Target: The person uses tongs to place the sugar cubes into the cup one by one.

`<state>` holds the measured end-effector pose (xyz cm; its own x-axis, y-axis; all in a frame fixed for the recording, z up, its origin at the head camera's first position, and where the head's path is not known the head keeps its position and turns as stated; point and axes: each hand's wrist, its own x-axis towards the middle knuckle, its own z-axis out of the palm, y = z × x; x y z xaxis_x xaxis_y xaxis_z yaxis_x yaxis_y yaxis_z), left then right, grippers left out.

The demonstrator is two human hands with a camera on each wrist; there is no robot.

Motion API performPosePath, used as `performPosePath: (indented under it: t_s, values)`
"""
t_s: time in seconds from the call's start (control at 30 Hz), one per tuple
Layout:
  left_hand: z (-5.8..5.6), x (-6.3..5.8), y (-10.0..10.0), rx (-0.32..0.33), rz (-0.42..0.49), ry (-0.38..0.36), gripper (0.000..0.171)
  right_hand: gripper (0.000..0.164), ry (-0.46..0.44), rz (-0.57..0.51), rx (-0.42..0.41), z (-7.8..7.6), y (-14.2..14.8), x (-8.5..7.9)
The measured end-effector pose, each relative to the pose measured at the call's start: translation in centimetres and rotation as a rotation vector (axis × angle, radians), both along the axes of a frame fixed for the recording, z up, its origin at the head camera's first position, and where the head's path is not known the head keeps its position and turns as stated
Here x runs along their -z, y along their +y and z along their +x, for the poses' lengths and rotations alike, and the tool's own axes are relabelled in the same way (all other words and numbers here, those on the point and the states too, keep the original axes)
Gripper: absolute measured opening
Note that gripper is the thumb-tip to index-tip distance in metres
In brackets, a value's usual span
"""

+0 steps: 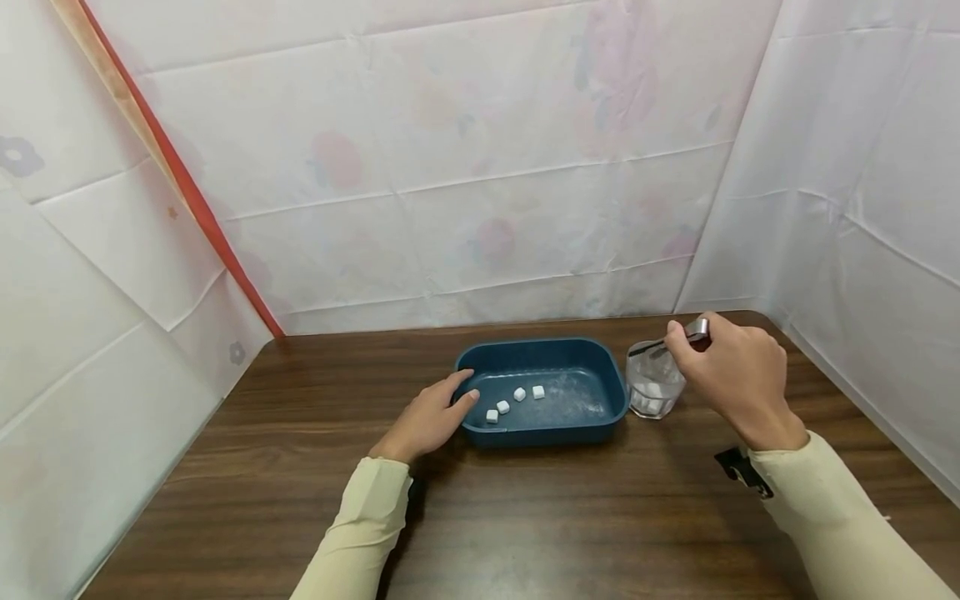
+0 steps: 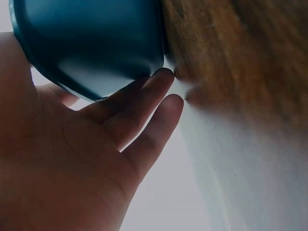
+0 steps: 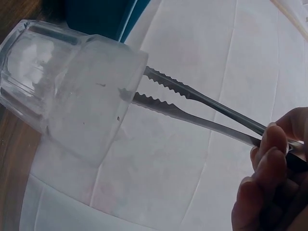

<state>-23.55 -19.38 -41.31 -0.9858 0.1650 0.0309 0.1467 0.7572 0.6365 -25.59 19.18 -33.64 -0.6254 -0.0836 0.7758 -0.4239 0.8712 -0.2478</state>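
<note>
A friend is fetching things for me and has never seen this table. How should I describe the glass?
On the brown table, find the blue tray. The glass stands close to its right end, below the tongs in the right hand. Unlike the opaque tray, it is see-through, with white pieces inside.

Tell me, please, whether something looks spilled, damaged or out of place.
No clear spill: the blue tray and the glass stand upright with white cubes inside. Only a few dark specks on the glass, in the right wrist view, look odd against its hazy wall; I cannot tell what they are.
</note>
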Motion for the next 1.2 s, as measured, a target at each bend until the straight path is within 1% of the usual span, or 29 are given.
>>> performPosePath:
  t_s: [0.2,0.43,0.57,0.7,0.8,0.9,1.2]
  values:
    - [-0.1,0.1,-0.1,0.000,0.001,0.002,0.057,0.045,0.033,0.002,-0.009,0.2,-0.3,0.0]
    - [-0.3,-0.3,0.0,0.006,0.006,0.011,0.057,0.044,0.044,-0.011,0.000,0.3,-0.5,-0.2]
    - [-0.2,-0.2,0.0,0.013,0.004,0.013,0.057,0.044,0.051,-0.016,-0.005,0.3,-0.6,0.1]
    - [0.0,0.1,-0.1,0.002,0.003,-0.007,0.058,0.043,0.042,-0.017,-0.009,0.4,-0.8,0.3]
    - [0.2,0.4,-0.1,-0.008,0.006,-0.018,0.058,0.042,0.039,-0.007,-0.021,0.7,-1.0,0.3]
    - [0.2,0.6,-0.2,-0.009,0.015,-0.005,0.057,0.041,0.045,0.000,-0.042,0.9,-1.3,0.2]
    - [-0.2,0.5,-0.1,-0.002,0.016,0.006,0.056,0.040,0.072,0.022,-0.083,1.1,-1.8,0.5]
